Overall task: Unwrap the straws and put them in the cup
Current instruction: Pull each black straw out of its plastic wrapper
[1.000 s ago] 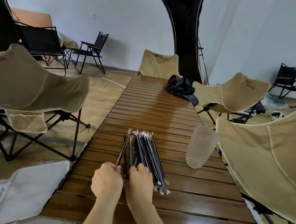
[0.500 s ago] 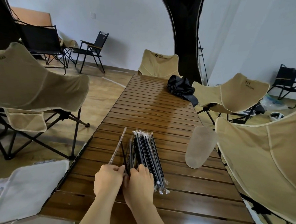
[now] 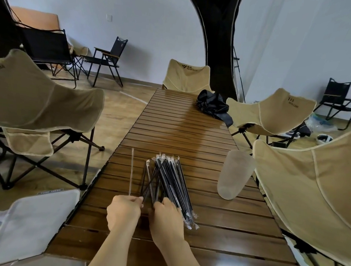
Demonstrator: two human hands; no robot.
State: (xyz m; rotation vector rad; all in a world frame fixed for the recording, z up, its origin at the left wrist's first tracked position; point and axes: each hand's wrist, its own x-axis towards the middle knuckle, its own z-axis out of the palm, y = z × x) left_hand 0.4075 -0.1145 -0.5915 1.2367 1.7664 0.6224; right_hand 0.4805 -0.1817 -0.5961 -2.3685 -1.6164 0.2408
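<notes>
A: Head view. Task items first.
B: Pile of black straws in clear plastic sleeves [image 3: 174, 182], lying lengthwise on the brown slatted wooden surface [image 3: 181, 129], at its near end, just ahead of the person. Sleeve tips fan out on the far side.
A: Left side?
B: The left hand [image 3: 123, 212] pinches a thin clear empty sleeve [image 3: 131, 171] by its near end. The sleeve runs away from the person, just left of the pile.
A: Right side?
B: The right hand [image 3: 166, 218] is clenched at the pile's near ends, fingertips closed on one bare black straw [image 3: 154, 182] that slants across the wrapped ones. The exact pinch point is hidden behind the knuckles.
A: Further right?
B: Frosted translucent plastic cup [image 3: 234, 173] on the surface, well apart from the pile, close to the right edge.
A: Surroundings?
B: Crumpled black cloth [image 3: 212, 103] at the far end of the surface. Beige folding camp chairs [image 3: 39, 95] on both sides. White plastic tray [image 3: 31, 216] low at left.
</notes>
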